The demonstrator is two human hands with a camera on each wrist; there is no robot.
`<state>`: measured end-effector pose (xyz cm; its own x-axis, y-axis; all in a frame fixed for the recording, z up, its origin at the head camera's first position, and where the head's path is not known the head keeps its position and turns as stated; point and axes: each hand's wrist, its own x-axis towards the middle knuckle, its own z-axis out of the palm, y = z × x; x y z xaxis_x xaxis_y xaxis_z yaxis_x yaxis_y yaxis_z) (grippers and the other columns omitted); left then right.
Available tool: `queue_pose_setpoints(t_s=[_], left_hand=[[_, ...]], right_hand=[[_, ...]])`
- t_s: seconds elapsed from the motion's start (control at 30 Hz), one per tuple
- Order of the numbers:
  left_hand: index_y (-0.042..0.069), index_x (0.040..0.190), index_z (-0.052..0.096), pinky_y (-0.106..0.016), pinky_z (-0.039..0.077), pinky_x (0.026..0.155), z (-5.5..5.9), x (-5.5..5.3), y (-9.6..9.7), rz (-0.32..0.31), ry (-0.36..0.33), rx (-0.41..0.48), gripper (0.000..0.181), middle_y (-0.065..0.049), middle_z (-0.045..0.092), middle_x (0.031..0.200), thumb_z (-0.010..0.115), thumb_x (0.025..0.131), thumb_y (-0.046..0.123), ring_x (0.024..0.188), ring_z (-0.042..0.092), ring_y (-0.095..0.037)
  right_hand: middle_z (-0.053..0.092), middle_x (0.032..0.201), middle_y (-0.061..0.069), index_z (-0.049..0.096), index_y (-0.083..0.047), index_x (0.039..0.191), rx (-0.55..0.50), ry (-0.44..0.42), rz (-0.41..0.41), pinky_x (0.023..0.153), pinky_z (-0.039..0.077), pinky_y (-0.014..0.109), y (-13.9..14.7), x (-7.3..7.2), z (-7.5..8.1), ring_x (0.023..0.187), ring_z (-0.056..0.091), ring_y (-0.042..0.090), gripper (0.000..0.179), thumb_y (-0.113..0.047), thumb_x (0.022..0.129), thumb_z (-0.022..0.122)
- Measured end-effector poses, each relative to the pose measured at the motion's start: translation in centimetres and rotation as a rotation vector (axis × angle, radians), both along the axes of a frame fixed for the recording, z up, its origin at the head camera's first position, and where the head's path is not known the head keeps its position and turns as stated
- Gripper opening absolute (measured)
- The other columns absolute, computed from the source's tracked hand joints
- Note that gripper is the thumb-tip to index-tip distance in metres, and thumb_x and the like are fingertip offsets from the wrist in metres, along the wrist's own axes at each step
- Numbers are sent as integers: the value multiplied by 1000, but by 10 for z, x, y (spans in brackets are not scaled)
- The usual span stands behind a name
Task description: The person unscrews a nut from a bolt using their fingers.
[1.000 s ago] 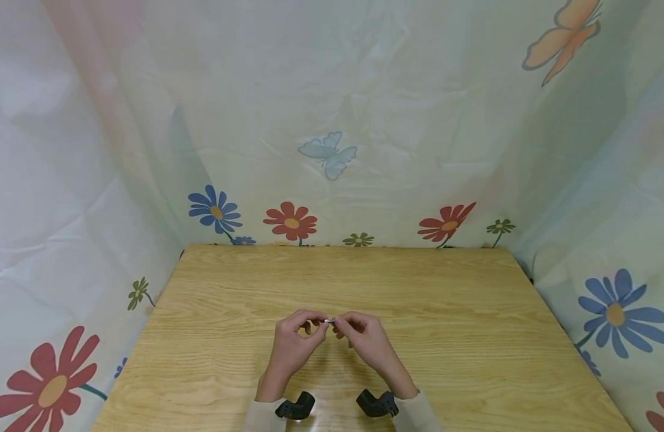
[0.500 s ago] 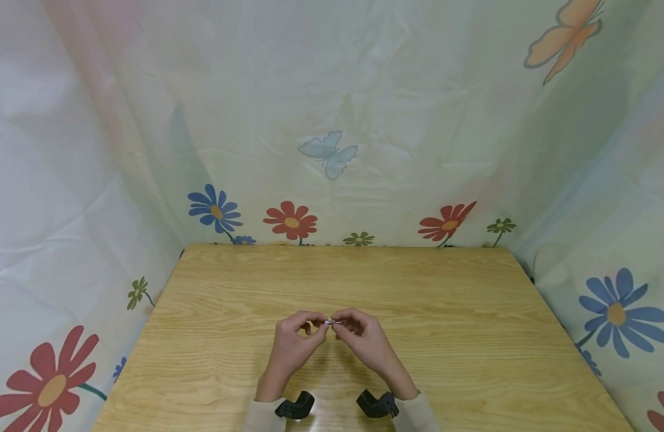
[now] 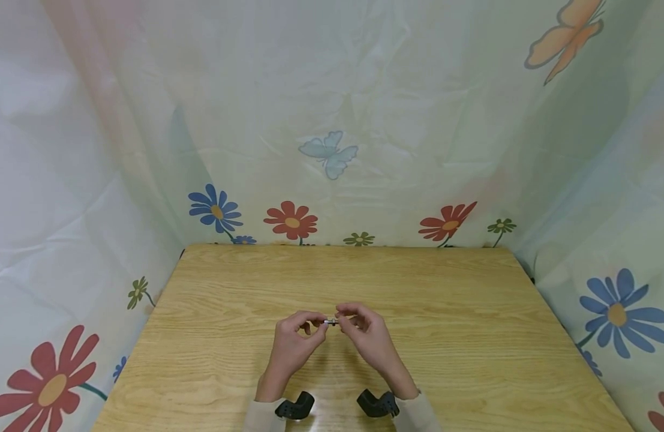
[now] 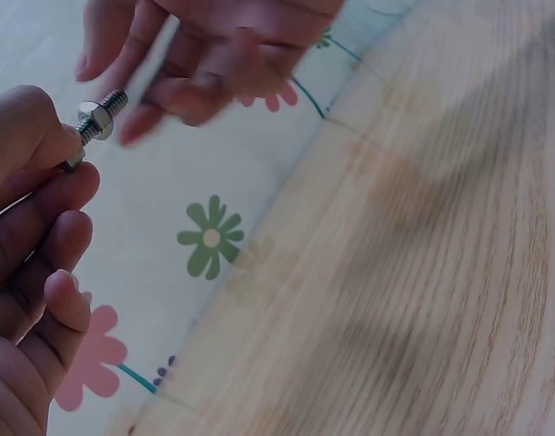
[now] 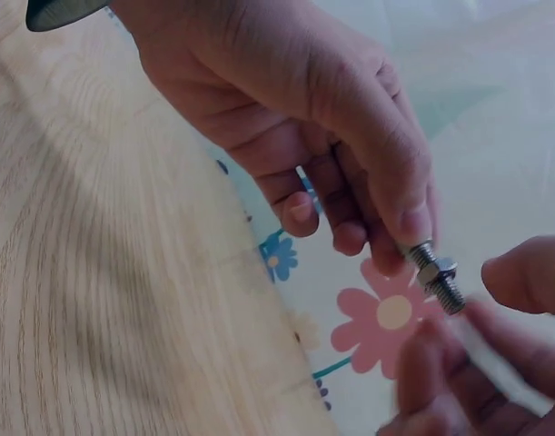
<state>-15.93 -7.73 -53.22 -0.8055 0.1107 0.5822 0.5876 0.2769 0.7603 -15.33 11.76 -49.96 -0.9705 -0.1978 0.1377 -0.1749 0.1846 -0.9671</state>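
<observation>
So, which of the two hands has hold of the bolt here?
The left hand: its thumb and finger pinch one end of the bolt. The right hand, blurred in both wrist views, sits near the threaded tip without gripping it.

The head end of the bolt (image 4: 117, 102) is partly hidden by the left hand (image 3: 291, 348). Beyond the bolt's threaded tip, the right hand (image 4: 222, 45) is blurred and edge-cropped in 2 wrist views. Nearer than the bolt, the counter (image 3: 332, 282) runs off the head view's bottom.
</observation>
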Motion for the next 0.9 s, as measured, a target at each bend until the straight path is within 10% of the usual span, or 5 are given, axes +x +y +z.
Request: queue_pose_setpoints(t_s=[0.27, 0.9], left_hand=[[16, 99, 79, -30, 58, 65, 4, 0, 0, -11, -50, -3, 13, 1, 78, 94, 80, 90, 7, 81, 68, -8], [5, 105, 80, -24, 56, 65, 6, 0, -1, -32, -108, -40, 14, -1, 78, 95, 78, 92, 12, 81, 68, -7]], right_hand=[[59, 71, 14, 77, -3, 94, 104, -150, -21, 52, 37, 23, -1, -1, -2, 56, 44, 9, 37, -36, 103, 64], [72, 102, 22, 75, -2, 111, 70, -105, 49, 65, 53, 27, 0, -1, -5, 73, 61, 17, 27, -27, 102, 67]])
